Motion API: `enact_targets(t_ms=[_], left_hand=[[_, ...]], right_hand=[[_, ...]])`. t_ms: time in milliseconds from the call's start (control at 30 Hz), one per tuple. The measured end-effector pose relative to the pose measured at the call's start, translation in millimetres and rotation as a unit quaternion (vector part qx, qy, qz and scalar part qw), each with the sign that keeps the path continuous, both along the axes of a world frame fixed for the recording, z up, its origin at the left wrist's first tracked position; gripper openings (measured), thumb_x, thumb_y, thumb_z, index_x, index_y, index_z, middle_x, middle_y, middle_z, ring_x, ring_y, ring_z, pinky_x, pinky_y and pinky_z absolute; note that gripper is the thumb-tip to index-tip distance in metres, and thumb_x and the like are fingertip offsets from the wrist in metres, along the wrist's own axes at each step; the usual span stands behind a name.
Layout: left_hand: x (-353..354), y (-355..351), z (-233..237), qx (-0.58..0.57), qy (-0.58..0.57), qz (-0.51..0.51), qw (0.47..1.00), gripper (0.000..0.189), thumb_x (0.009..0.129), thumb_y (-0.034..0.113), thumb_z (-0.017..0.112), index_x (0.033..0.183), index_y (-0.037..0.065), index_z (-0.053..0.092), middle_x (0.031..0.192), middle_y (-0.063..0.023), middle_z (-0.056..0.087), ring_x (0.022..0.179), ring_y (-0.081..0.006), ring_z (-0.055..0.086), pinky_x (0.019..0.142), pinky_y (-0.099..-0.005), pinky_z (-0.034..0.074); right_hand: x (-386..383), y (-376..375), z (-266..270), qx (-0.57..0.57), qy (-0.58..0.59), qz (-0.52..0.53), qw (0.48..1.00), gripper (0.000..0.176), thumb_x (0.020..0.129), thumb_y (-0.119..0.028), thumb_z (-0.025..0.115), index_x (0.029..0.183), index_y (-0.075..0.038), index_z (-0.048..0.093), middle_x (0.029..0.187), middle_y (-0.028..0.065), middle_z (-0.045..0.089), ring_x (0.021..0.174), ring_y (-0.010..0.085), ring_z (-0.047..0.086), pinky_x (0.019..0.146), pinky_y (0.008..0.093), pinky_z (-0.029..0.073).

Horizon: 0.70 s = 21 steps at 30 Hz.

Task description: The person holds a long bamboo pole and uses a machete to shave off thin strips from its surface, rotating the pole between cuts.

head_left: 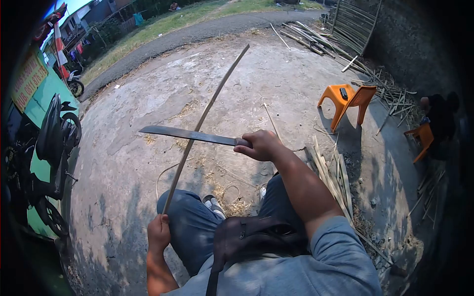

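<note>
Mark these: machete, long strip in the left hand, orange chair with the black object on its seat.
Machete (205, 136), head view, middle of the blade.
Long strip (211, 102), head view, stretch above the blade.
Orange chair (362, 95), head view, its backrest.

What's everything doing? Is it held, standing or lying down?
Long strip: held slanting
Machete: held, blade bare, crossing the strip
Left hand: closed around the strip
Right hand: closed around the machete's handle
Orange chair: upright, black object on seat
Near motorbike: standing
Loose strips: lying down
</note>
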<state>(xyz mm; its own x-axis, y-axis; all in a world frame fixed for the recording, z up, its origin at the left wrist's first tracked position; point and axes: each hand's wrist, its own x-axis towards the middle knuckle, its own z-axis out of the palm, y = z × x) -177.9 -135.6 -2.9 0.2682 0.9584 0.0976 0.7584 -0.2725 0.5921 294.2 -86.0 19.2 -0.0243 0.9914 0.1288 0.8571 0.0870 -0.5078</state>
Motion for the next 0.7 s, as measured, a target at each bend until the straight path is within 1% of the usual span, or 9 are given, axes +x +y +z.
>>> enact_targets(t_ms=[67, 100, 200, 267, 367, 500, 533, 600, 700], left_hand=[[2.8, 1.5, -1.8, 0.016, -0.007, -0.004, 1.0, 0.05, 0.111, 0.041, 0.049, 0.085, -0.001, 0.06, 0.072, -0.025, 0.06, 0.069, -0.0476, 0.061, 0.061, -0.0505, 0.044], [4.5, 0.1, 0.1, 0.022, -0.008, -0.006, 1.0, 0.05, 0.111, 0.04, 0.049, 0.085, -0.001, 0.061, 0.072, -0.0249, 0.06, 0.068, -0.0473, 0.061, 0.061, -0.0502, 0.044], [10.2, -1.6, 11.9, -0.026, 0.014, 0.014, 0.999, 0.05, 0.111, 0.041, 0.048, 0.085, -0.001, 0.06, 0.073, -0.0247, 0.061, 0.069, -0.0468, 0.061, 0.061, -0.0499, 0.044], [10.1, -0.9, 10.3, -0.021, 0.02, 0.014, 0.999, 0.05, 0.111, 0.041, 0.048, 0.086, 0.0, 0.061, 0.073, -0.0245, 0.061, 0.07, -0.0466, 0.061, 0.062, -0.05, 0.045], [9.3, -2.1, 4.5, -0.019, 0.014, 0.016, 1.0, 0.05, 0.111, 0.042, 0.048, 0.087, 0.0, 0.061, 0.074, -0.0243, 0.061, 0.071, -0.0469, 0.062, 0.063, -0.0506, 0.045], [10.3, -3.5, 3.4, 0.009, 0.017, 0.021, 1.0, 0.049, 0.111, 0.041, 0.047, 0.088, 0.0, 0.06, 0.074, -0.0245, 0.061, 0.072, -0.048, 0.062, 0.064, -0.0519, 0.045], [12.5, -2.7, 6.2, -0.003, 0.027, 0.025, 0.999, 0.049, 0.111, 0.041, 0.047, 0.087, 0.001, 0.06, 0.075, -0.0251, 0.062, 0.074, -0.0494, 0.062, 0.064, -0.0532, 0.046], [15.0, 1.3, 8.6, -0.003, 0.043, 0.023, 0.999, 0.049, 0.11, 0.042, 0.048, 0.086, 0.001, 0.06, 0.075, -0.0255, 0.062, 0.075, -0.0505, 0.062, 0.064, -0.054, 0.046], [12.9, 0.7, 10.7, -0.004, 0.067, 0.016, 0.998, 0.05, 0.11, 0.042, 0.048, 0.085, 0.001, 0.06, 0.076, -0.0264, 0.063, 0.076, -0.0518, 0.062, 0.065, -0.0549, 0.046]], right_hand=[[5.5, 2.9, -5.2, 0.015, -0.001, -0.068, 0.998, 0.062, 0.096, -0.071, 0.059, 0.09, -0.011, 0.072, 0.078, 0.0175, 0.07, 0.08, 0.0412, 0.07, 0.073, 0.0503, 0.055], [3.0, -5.4, -0.2, 0.031, 0.062, -0.096, 0.993, 0.061, 0.095, -0.071, 0.06, 0.09, -0.011, 0.073, 0.078, 0.0172, 0.071, 0.08, 0.0409, 0.071, 0.072, 0.0497, 0.055], [2.9, -6.0, 6.5, -0.001, -0.034, -0.106, 0.994, 0.061, 0.096, -0.071, 0.058, 0.089, -0.012, 0.072, 0.078, 0.0162, 0.071, 0.08, 0.0398, 0.072, 0.072, 0.05, 0.056], [-6.8, -16.7, 31.8, 0.001, -0.074, -0.071, 0.995, 0.062, 0.096, -0.072, 0.058, 0.088, -0.012, 0.072, 0.077, 0.016, 0.072, 0.08, 0.0389, 0.072, 0.071, 0.0504, 0.056], [-34.9, -22.7, 65.8, 0.011, -0.115, -0.07, 0.991, 0.063, 0.096, -0.073, 0.056, 0.088, -0.012, 0.071, 0.079, 0.0155, 0.072, 0.081, 0.0377, 0.073, 0.071, 0.0502, 0.056], [-58.0, -23.2, 140.4, 0.049, -0.076, -0.033, 0.995, 0.062, 0.096, -0.071, 0.057, 0.089, -0.011, 0.073, 0.076, 0.0156, 0.072, 0.077, 0.0359, 0.074, 0.07, 0.0483, 0.057], [-64.3, -18.9, 149.1, 0.103, -0.025, -0.01, 0.994, 0.062, 0.096, -0.071, 0.058, 0.091, -0.011, 0.075, 0.075, 0.016, 0.072, 0.076, 0.0347, 0.075, 0.068, 0.0472, 0.058], [-76.0, -20.8, 195.0, 0.065, -0.084, 0.001, 0.994, 0.063, 0.096, -0.07, 0.058, 0.093, -0.01, 0.076, 0.078, 0.0158, 0.073, 0.078, 0.0338, 0.075, 0.069, 0.0465, 0.059], [-96.4, -24.7, 237.7, 0.059, -0.103, -0.018, 0.993, 0.063, 0.096, -0.069, 0.059, 0.093, -0.009, 0.077, 0.079, 0.0151, 0.074, 0.077, 0.0332, 0.075, 0.069, 0.0461, 0.059]])
